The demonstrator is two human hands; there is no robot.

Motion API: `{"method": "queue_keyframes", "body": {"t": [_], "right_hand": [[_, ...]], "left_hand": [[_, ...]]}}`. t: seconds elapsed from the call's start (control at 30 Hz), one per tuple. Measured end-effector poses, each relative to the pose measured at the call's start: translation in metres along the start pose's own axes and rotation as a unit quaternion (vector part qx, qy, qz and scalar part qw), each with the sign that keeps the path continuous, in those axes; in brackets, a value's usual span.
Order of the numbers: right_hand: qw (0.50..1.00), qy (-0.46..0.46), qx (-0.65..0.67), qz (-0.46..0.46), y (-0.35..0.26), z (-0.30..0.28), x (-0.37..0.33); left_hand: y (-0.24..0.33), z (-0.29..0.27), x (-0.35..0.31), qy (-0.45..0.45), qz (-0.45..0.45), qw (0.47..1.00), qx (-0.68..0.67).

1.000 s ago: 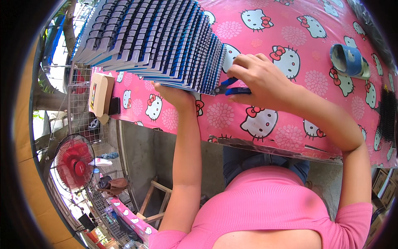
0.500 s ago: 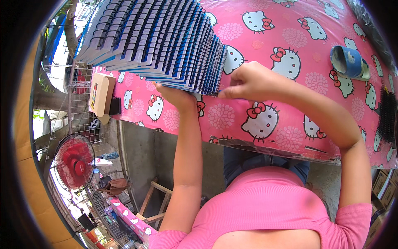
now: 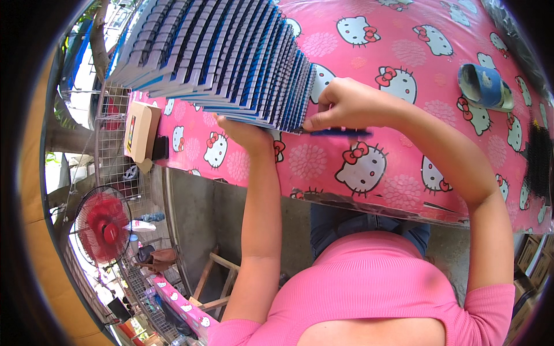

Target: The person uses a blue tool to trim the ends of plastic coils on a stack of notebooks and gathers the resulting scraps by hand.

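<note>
A long, tilted stack of spiral-bound notebooks [image 3: 231, 63] with blue edges and dark coils spreads over the upper left of the table. Against its lower edge rests my left hand [image 3: 248, 134], its fingers mostly hidden by the notebooks it steadies. My right hand [image 3: 337, 106] is closed at the stack's near right corner, thumb and curled fingers by the end of the coils. From below the thumb a slim blue tool [image 3: 341, 132] juts rightward, smeared by motion. My right fingers appear to hold it; its working end is hidden.
The table [image 3: 306, 161] has a pink cartoon-cat cover. A blue roll-shaped thing [image 3: 487, 86] and a bundle of black coils [image 3: 539, 164] lie at the right. A tan box [image 3: 141, 132] stands at the left edge. Beyond that edge is a red fan [image 3: 104, 226].
The slim blue tool now sticks out below my right hand, where it was hidden before. My right hand has lifted and opened slightly. My left hand stays against the notebooks.
</note>
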State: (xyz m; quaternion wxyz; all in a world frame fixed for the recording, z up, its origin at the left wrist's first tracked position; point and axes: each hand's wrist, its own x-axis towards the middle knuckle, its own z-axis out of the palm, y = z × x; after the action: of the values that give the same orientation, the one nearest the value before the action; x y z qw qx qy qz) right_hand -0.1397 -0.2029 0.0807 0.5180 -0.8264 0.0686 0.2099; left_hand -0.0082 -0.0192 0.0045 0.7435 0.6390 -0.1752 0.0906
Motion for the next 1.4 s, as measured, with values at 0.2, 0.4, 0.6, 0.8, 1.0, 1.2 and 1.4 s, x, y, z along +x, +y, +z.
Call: {"method": "queue_keyframes", "body": {"t": [0.2, 0.4, 0.6, 0.8, 1.0, 1.2, 1.4], "right_hand": [[0.914, 0.215, -0.275, -0.207, 0.017, 0.025, -0.015], [0.824, 0.314, -0.377, -0.283, 0.038, 0.038, -0.013], [0.973, 0.113, -0.151, -0.13, 0.009, 0.013, -0.003], [0.988, 0.065, -0.136, -0.031, 0.001, 0.006, -0.006], [0.863, 0.239, -0.373, -0.243, 0.035, 0.029, -0.015], [0.912, 0.193, -0.291, -0.214, 0.029, 0.03, -0.003], [0.993, -0.061, 0.022, 0.101, -0.012, -0.012, -0.002]], "left_hand": [[0.005, 0.001, 0.002, 0.01, -0.037, 0.996, -0.079], [0.005, 0.003, 0.002, -0.013, -0.038, 0.996, -0.084], [0.002, 0.0, 0.002, -0.002, -0.037, 0.997, -0.069], [0.004, 0.002, 0.001, -0.022, -0.062, 0.992, -0.11], [-0.019, -0.016, 0.002, -0.009, 0.008, 0.999, 0.035], [-0.003, -0.006, 0.0, -0.017, -0.012, 0.997, 0.072], [0.004, 0.005, -0.002, 0.065, -0.08, 0.993, -0.063]]}}
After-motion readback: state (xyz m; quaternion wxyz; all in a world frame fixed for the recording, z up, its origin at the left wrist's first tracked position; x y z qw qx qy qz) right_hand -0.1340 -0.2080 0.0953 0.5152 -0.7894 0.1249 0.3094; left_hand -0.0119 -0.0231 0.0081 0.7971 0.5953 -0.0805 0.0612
